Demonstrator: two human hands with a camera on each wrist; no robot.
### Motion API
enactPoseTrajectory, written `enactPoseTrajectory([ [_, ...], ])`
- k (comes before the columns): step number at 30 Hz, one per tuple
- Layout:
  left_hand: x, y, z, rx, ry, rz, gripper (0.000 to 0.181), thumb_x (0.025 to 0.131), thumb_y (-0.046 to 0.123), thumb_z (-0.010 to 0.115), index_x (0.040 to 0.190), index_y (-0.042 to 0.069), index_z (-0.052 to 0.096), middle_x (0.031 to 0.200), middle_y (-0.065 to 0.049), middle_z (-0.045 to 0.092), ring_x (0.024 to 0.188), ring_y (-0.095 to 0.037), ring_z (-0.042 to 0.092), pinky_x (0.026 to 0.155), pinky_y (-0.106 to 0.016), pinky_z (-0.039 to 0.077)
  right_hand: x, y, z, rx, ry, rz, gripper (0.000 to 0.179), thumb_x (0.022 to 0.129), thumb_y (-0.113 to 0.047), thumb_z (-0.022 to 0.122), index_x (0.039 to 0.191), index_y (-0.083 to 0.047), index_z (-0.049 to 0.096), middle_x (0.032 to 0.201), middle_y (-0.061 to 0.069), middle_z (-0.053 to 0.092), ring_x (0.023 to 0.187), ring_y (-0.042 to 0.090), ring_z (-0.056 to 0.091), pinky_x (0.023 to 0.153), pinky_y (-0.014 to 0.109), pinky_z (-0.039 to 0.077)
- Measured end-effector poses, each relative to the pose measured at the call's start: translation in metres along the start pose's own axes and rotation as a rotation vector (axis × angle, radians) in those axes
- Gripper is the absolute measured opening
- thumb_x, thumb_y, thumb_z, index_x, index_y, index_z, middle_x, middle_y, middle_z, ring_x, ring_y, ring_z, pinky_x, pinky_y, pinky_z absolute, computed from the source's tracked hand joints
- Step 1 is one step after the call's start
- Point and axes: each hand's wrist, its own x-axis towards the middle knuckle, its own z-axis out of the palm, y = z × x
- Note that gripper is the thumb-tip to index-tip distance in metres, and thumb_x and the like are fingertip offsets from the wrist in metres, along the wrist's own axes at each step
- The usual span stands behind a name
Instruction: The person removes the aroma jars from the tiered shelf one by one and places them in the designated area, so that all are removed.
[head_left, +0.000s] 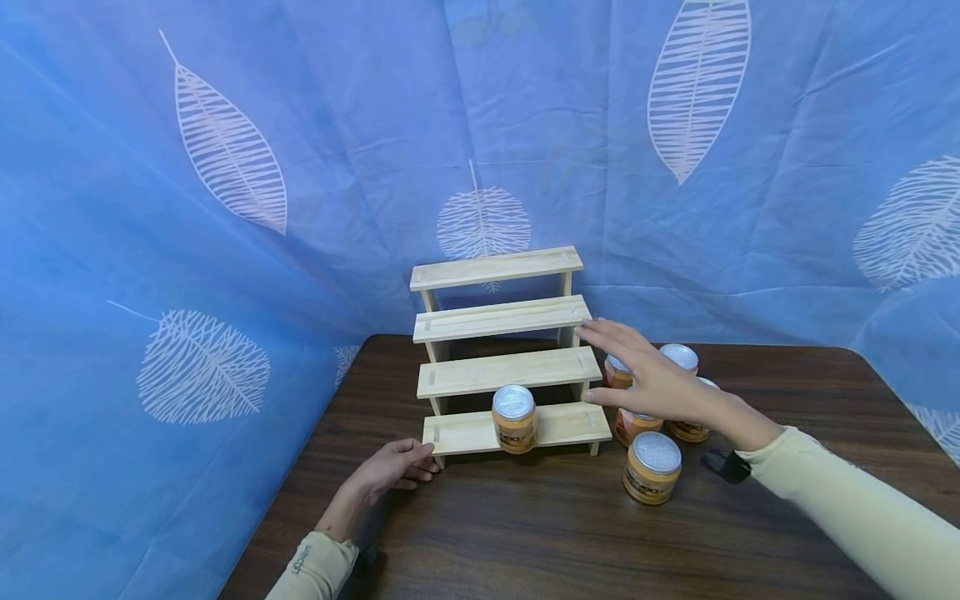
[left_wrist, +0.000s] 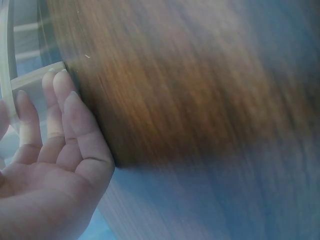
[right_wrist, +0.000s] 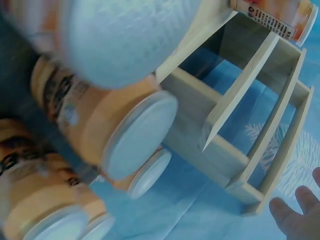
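Observation:
A four-step wooden display rack [head_left: 504,319] stands on the dark table. At the left end of its lowest step, my left hand [head_left: 396,465] pinches the board's corner between thumb and fingers; the left wrist view has those fingers [left_wrist: 31,120] against the pale wood. One orange-labelled jar [head_left: 514,419] with a silver lid sits upright on that lowest step. My right hand [head_left: 652,375], fingers extended and holding nothing, hovers by the rack's right side, over more jars. The nearest of these is a jar [head_left: 652,468] on the table; the hand partly hides others.
Several similar jars, among them one at the back [head_left: 679,358], cluster right of the rack. Behind the table [head_left: 525,533] hangs a blue cloth [head_left: 360,150] with white leaf prints. The cloth also runs along the left side.

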Motion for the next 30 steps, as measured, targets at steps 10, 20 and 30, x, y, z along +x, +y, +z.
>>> enactPoseTrajectory([
  [10, 0.000, -0.001, -0.001, 0.001, 0.001, 0.004, 0.036, 0.102, 0.044, 0.055, 0.098, 0.008, 0.060, 0.100, -0.006, 0.073, 0.089, -0.016, 0.070, 0.076, -0.033, 0.051, 0.028, -0.019, 0.019, 0.055, -0.104, 0.035, 0.087, 0.089, -0.058, 0.068, 0.159, -0.034, 0.021, 0.166, 0.008, 0.026, 0.152, 0.037, 0.023, 0.113, 0.067, 0.027],
  [20, -0.001, 0.001, 0.000, 0.004, -0.001, -0.005, 0.036, 0.102, 0.043, 0.055, 0.100, 0.007, 0.060, 0.099, -0.005, 0.073, 0.089, -0.016, 0.070, 0.077, -0.033, 0.052, 0.047, -0.026, 0.043, 0.077, -0.163, 0.044, 0.088, 0.088, -0.057, 0.070, 0.158, -0.038, 0.021, 0.165, 0.001, 0.028, 0.152, 0.032, 0.026, 0.113, 0.065, 0.029],
  [30, -0.003, 0.003, 0.000, 0.009, -0.001, 0.002, 0.037, 0.102, 0.043, 0.055, 0.102, 0.006, 0.061, 0.103, -0.009, 0.073, 0.090, -0.017, 0.070, 0.080, -0.036, 0.052, 0.054, -0.022, 0.059, 0.089, -0.206, 0.005, 0.090, 0.087, -0.058, 0.070, 0.159, -0.035, 0.021, 0.165, 0.002, 0.029, 0.151, 0.031, 0.028, 0.115, 0.060, 0.030],
])
